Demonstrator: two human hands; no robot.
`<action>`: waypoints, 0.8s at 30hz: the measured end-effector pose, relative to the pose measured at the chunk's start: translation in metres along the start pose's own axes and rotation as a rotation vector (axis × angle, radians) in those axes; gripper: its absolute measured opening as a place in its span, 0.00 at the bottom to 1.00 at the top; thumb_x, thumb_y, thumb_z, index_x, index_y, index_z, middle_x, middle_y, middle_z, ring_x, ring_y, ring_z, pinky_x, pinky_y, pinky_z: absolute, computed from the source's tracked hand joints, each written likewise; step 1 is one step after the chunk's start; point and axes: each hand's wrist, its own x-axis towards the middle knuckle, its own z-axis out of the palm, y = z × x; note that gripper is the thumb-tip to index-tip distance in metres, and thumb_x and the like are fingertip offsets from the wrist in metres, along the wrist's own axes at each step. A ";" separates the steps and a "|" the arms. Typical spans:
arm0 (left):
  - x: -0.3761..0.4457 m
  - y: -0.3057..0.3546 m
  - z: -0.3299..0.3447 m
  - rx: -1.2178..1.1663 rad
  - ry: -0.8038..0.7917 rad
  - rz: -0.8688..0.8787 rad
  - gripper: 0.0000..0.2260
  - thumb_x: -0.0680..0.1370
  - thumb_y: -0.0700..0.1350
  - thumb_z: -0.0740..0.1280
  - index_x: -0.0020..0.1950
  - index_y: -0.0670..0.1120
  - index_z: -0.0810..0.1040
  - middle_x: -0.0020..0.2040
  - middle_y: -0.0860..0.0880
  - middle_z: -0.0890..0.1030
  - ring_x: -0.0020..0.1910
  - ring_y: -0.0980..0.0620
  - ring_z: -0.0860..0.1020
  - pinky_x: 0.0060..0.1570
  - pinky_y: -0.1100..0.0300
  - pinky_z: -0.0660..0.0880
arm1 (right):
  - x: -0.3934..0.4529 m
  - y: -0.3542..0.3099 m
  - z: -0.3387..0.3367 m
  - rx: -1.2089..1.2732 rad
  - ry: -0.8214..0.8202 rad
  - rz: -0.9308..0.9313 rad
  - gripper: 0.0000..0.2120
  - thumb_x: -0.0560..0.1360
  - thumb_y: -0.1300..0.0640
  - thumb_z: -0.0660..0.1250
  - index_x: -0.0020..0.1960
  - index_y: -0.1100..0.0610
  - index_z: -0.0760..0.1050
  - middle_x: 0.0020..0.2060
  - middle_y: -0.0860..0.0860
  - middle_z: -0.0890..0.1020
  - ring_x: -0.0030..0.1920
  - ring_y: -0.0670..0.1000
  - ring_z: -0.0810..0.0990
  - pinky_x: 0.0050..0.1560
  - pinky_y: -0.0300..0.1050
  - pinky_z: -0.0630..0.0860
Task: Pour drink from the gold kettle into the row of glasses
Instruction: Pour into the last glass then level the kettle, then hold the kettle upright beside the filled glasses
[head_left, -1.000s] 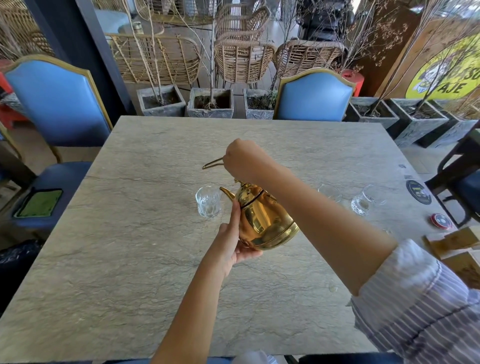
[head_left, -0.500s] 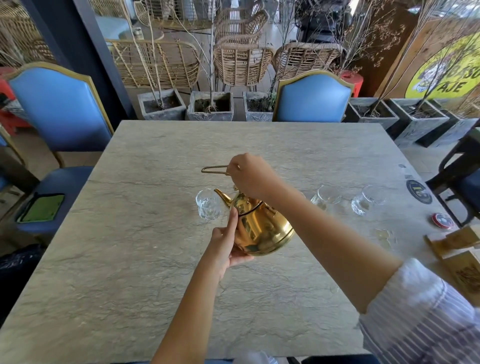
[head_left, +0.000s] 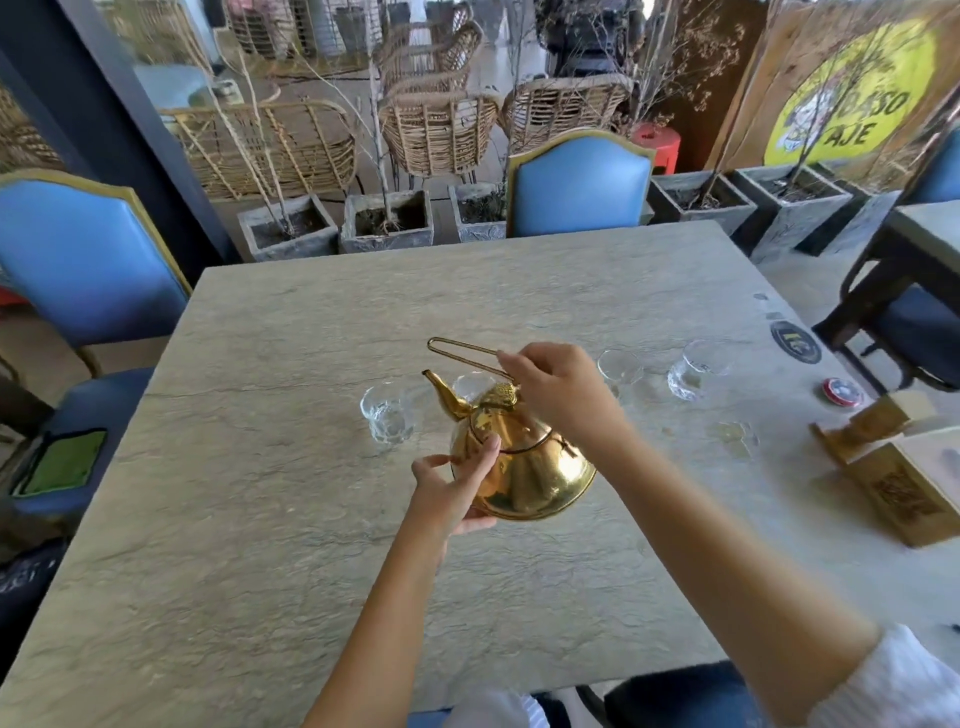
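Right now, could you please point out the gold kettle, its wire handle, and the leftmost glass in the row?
gold kettle (head_left: 524, 467): head view, on the round polished body.
wire handle (head_left: 457, 347): head view, on the thin loop's upper bar.
leftmost glass (head_left: 387, 415): head view, on its clear side wall.

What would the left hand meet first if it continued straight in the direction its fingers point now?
The left hand already touches the side of the shiny gold metal kettle, with its fingers pointing up and away from the person. Going straight on, it would probably press further along the kettle's body; depth is uncertain.
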 end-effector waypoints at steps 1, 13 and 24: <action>0.001 -0.001 0.005 0.025 -0.014 -0.005 0.57 0.45 0.72 0.78 0.66 0.51 0.60 0.73 0.39 0.71 0.63 0.40 0.81 0.35 0.58 0.84 | -0.005 0.006 -0.007 0.018 0.038 0.001 0.20 0.78 0.49 0.65 0.30 0.56 0.71 0.24 0.50 0.70 0.26 0.49 0.68 0.32 0.42 0.65; 0.005 -0.022 0.112 0.240 -0.233 -0.066 0.67 0.40 0.72 0.80 0.73 0.43 0.65 0.71 0.41 0.76 0.57 0.42 0.84 0.39 0.55 0.86 | -0.062 0.094 -0.100 0.110 0.274 0.054 0.21 0.77 0.50 0.67 0.30 0.61 0.72 0.21 0.44 0.67 0.23 0.43 0.63 0.29 0.39 0.64; 0.031 -0.044 0.212 0.214 -0.276 -0.218 0.51 0.64 0.59 0.82 0.78 0.42 0.62 0.76 0.37 0.71 0.71 0.34 0.75 0.49 0.38 0.82 | -0.077 0.173 -0.163 0.241 0.454 0.171 0.20 0.73 0.50 0.73 0.25 0.53 0.74 0.18 0.43 0.69 0.22 0.45 0.64 0.28 0.40 0.61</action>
